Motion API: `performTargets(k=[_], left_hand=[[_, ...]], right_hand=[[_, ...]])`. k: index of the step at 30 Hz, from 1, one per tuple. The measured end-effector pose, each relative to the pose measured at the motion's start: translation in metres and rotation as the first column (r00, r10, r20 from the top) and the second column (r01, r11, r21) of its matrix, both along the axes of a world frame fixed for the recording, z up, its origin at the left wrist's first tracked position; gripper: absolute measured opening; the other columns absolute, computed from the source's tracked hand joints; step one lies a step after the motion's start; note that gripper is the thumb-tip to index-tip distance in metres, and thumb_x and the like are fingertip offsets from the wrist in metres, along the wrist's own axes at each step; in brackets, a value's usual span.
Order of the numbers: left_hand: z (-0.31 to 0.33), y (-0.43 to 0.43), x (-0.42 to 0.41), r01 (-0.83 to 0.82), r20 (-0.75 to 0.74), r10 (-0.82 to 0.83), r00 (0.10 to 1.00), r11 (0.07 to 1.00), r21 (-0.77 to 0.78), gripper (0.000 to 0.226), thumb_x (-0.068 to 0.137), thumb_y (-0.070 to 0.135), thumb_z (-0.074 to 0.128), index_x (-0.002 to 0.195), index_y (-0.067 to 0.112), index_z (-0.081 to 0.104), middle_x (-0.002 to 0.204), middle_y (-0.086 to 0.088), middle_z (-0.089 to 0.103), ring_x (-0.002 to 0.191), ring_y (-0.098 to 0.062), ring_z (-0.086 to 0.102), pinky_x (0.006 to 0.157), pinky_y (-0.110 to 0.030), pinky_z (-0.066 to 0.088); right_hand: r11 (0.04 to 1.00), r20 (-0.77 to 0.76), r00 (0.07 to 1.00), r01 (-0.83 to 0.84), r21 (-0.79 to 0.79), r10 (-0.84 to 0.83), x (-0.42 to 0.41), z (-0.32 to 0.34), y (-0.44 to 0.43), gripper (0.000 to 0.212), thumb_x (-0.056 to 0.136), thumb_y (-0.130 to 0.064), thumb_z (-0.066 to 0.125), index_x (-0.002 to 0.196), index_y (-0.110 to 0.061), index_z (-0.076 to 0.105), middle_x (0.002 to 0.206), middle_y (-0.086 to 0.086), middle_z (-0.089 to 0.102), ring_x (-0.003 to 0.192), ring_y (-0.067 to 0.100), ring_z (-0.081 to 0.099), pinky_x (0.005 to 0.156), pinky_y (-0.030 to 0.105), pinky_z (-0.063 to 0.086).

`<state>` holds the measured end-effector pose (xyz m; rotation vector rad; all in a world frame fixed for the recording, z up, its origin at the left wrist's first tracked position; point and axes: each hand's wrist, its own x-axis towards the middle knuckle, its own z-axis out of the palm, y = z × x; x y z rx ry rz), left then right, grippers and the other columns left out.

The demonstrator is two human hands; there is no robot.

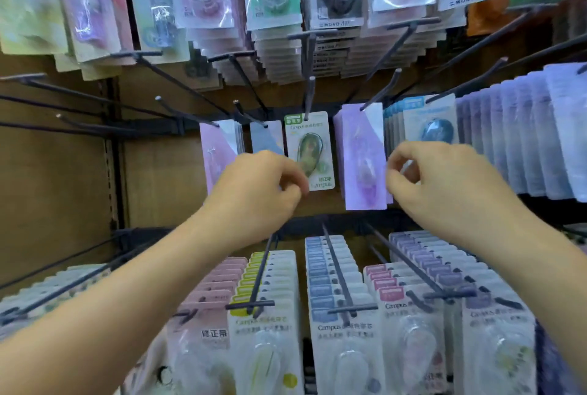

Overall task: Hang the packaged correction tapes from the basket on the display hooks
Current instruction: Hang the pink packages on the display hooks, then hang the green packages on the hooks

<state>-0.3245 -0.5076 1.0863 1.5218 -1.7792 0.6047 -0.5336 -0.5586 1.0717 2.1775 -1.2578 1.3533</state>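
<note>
Before a wall (158,178) of display hooks (309,93), left hand (263,185) and right hand (438,185) curl, grip unclear; each punched hole should meet the hook tip squarely.

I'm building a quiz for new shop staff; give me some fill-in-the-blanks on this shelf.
The Campus pack by the left hand has a ___ header.
The turned pack by the right hand is ___.
Of the three rows of hooks, the hands are at the ___ one.
Missing: green; purple; middle.
</note>
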Motion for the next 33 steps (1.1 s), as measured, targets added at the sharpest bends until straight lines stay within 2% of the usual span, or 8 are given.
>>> performTargets(k=[4,7,10,16,20,24,29,33], left_hand=[[-0.028,0.055,0.04,-0.061,0.133,0.076,0.988,0.991,-0.117,0.024,0.072,0.023,0.045,0.067,0.027,0.068,0.064,0.011,0.057,0.063,-0.022,0.059,0.062,-0.039,0.053],[-0.051,0.099,0.076,-0.053,0.093,0.065,0.994,0.99,-0.128,0.025,0.078,0.024,0.045,0.071,0.028,0.069,0.065,0.012,0.059,0.059,-0.012,0.056,0.057,-0.035,0.05],[-0.078,0.147,0.114,0.019,-0.073,-0.021,0.997,0.999,-0.027,0.016,0.09,0.021,0.059,0.085,0.033,0.068,0.069,0.009,0.063,0.061,-0.01,0.056,0.053,-0.02,0.043],[-0.141,0.272,0.197,-0.102,-0.13,0.13,0.983,0.974,0.201,0.017,0.083,0.029,0.054,0.091,0.036,0.067,0.071,0.01,0.063,0.059,-0.012,0.055,0.058,-0.026,0.044],[-0.208,0.362,0.243,-0.168,-0.266,0.303,0.915,0.886,0.431,0.021,0.084,0.021,0.054,0.088,0.035,0.07,0.068,0.002,0.065,0.063,-0.019,0.058,0.065,-0.032,0.046],[-0.29,0.448,0.284,-0.244,-0.371,0.506,0.779,0.789,0.563,0.026,0.072,0.037,0.045,0.082,0.037,0.07,0.068,-0.002,0.067,0.062,-0.017,0.061,0.067,-0.035,0.051],[-0.399,0.532,0.312,-0.234,-0.547,0.704,0.453,0.686,0.689,0.032,0.09,0.0,0.053,0.088,0.028,0.068,0.078,0.0,0.069,0.062,-0.004,0.059,0.061,-0.016,0.047],[-0.484,0.576,0.316,-0.212,-0.536,0.819,0.204,0.571,0.793,0.032,0.091,0.003,0.052,0.087,0.029,0.069,0.076,0.007,0.07,0.062,0.0,0.061,0.065,-0.019,0.051]], right_hand=[[0.973,-0.121,0.967,-0.231,-0.029,0.226,0.022,-0.011,0.033,0.012,0.091,-0.021,0.05,0.088,-0.028,0.059,0.063,-0.008,0.059,0.063,0.017,0.052,0.062,0.038,0.046],[0.957,-0.263,0.927,-0.287,-0.033,0.269,0.054,-0.019,0.065,0.015,0.091,-0.022,0.047,0.094,-0.027,0.06,0.06,-0.007,0.049,0.059,0.018,0.044,0.063,0.04,0.046],[0.918,-0.381,0.852,-0.396,-0.023,0.358,0.099,-0.027,0.112,0.017,0.092,-0.024,0.044,0.095,-0.026,0.06,0.058,-0.006,0.044,0.058,0.018,0.043,0.062,0.041,0.047],[0.795,-0.598,0.588,-0.588,0.147,0.545,0.211,-0.071,0.21,0.015,0.098,-0.026,0.043,0.103,-0.028,0.057,0.073,-0.005,0.047,0.074,0.026,0.05,0.063,0.038,0.04],[0.708,-0.614,0.434,-0.632,0.313,0.659,0.285,-0.143,0.255,0.012,0.096,-0.029,0.041,0.101,-0.025,0.052,0.089,0.006,0.063,0.085,0.036,0.059,0.07,0.044,0.051],[0.645,-0.624,0.27,-0.565,0.514,0.733,0.348,-0.23,0.298,0.017,0.098,-0.031,0.039,0.107,-0.028,0.054,0.097,0.007,0.064,0.093,0.034,0.061,0.076,0.044,0.052],[0.557,-0.595,0.034,-0.399,0.729,0.803,0.406,-0.341,0.336,0.021,0.101,-0.031,0.039,0.107,-0.024,0.057,0.1,0.003,0.065,0.093,0.028,0.061,0.075,0.04,0.052],[0.469,-0.513,-0.125,-0.264,0.843,0.849,0.445,-0.429,0.352,0.013,0.096,-0.028,0.04,0.085,-0.025,0.047,0.094,0.005,0.065,0.09,0.03,0.061,0.076,0.041,0.052]])
